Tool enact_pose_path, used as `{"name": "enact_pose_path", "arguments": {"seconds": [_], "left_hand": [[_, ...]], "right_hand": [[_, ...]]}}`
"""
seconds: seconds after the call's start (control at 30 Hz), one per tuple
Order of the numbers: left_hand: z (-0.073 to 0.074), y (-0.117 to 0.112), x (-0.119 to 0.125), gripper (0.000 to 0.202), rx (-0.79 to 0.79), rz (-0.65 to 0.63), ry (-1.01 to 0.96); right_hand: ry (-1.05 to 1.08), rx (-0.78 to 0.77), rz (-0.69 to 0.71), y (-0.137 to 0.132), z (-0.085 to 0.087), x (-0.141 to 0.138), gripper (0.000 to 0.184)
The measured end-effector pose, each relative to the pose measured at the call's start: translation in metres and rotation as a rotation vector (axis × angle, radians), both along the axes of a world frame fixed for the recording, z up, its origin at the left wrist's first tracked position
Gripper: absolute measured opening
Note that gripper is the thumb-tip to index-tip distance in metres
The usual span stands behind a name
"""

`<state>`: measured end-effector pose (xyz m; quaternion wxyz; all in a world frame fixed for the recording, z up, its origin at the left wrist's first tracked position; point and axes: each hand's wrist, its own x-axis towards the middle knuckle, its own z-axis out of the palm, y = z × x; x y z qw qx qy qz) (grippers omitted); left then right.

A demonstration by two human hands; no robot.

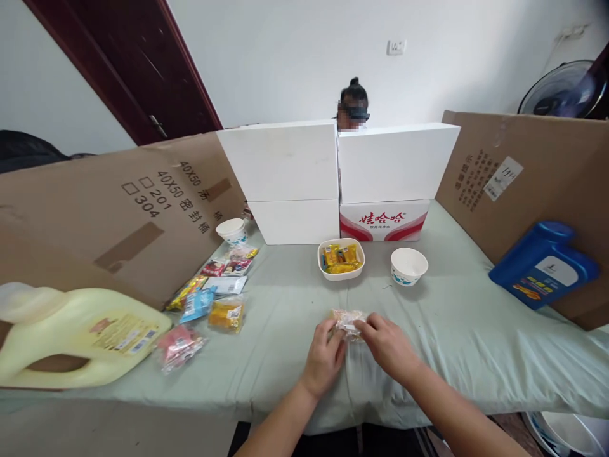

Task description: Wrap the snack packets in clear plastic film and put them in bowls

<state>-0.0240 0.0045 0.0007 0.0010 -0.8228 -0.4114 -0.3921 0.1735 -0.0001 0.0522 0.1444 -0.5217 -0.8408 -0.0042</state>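
Pinching a wrapped packet (348, 322) at the near side, left hand (324, 355) and right hand (389, 346) are gripping opposite ends, likely steadying it.

Glossy, crinkled clear-plastic packet (347, 319), matt wrinkled tablecloth (280, 343), matt brown cardboard (537, 184), smooth plastic blue bottle (545, 263)

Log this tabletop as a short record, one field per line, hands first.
Left hand: on the left end of a clear-wrapped packet
Right hand: on its right end
Beyond the packet: white tray holding yellow packets
Right of tray: white bowl
Far left: pale yellow jug
Far right: blue bottle
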Motion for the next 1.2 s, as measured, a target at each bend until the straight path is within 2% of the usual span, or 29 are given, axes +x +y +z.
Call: {"name": "enact_pose_path", "arguments": {"seconds": [0.07, 0.1, 0.2, 0.27, 0.33, 0.4, 0.43, 0.5, 0.57, 0.6, 0.73, 0.77, 0.83, 0.93, 1.03, 1.13, 1.2], "left_hand": [[-0.001, -0.001, -0.003, 0.019, -0.04, 0.025, -0.035], [-0.001, -0.001, -0.004, 0.017, -0.068, 0.026, -0.048], [-0.003, -0.001, -0.006, 0.018, -0.135, 0.022, -0.111], [-0.006, 0.001, -0.006, 0.037, -0.173, 0.035, -0.174], [-0.009, 0.004, -0.005, 0.064, -0.242, 0.063, -0.234], [-0.011, 0.007, -0.004, 0.079, -0.335, 0.088, -0.285], [-0.011, 0.009, -0.004, 0.077, -0.375, 0.086, -0.31], [-0.01, 0.011, -0.006, 0.054, -0.414, 0.048, -0.357], [-0.008, 0.012, -0.008, 0.029, -0.418, -0.003, -0.406], [-0.007, 0.012, -0.009, 0.023, -0.42, -0.019, -0.437], [-0.003, 0.01, -0.01, 0.013, -0.458, -0.016, -0.592], [-0.003, 0.009, -0.01, 0.012, -0.471, -0.012, -0.626], [-0.003, 0.009, -0.011, 0.015, -0.505, 0.003, -0.72], [-0.004, 0.012, -0.013, 0.024, -0.589, 0.056, -0.924], [-0.007, 0.014, -0.018, 0.026, -0.656, 0.11, -1.03], [-0.01, 0.01, -0.026, 0.022, -0.595, 0.185, -0.958], [-0.008, 0.003, -0.031, 0.019, -0.457, 0.273, -0.79]], "right_hand": [[-0.08, -0.018, 0.05, 0.01, 0.003, -0.01, 0.029], [-0.103, -0.033, 0.047, 0.012, 0.002, -0.006, 0.029], [-0.119, -0.077, -0.054, 0.008, -0.012, 0.035, 0.031], [-0.1, -0.093, -0.155, -0.002, -0.026, 0.076, 0.033], [-0.079, -0.077, -0.261, -0.014, -0.04, 0.114, 0.032], [-0.065, -0.012, -0.35, -0.024, -0.049, 0.136, 0.03], [-0.037, 0.034, -0.372, -0.027, -0.05, 0.137, 0.029], [0.08, 0.118, -0.349, -0.028, -0.047, 0.122, 0.031], [0.236, 0.143, -0.239, -0.022, -0.038, 0.088, 0.039], [0.298, 0.131, -0.174, -0.018, -0.033, 0.066, 0.044], [0.352, 0.049, 0.028, 0.005, -0.015, -0.009, 0.07], [0.337, 0.029, 0.047, 0.01, -0.014, -0.02, 0.072], [0.299, -0.01, 0.053, 0.017, -0.016, -0.029, 0.062], [0.314, -0.031, 0.029, 0.017, -0.024, -0.013, 0.038], [0.454, 0.01, -0.016, 0.006, -0.033, 0.025, 0.022], [0.551, 0.032, -0.149, -0.011, -0.041, 0.069, 0.021], [0.542, 0.06, -0.288, -0.021, -0.044, 0.092, 0.025]]}}
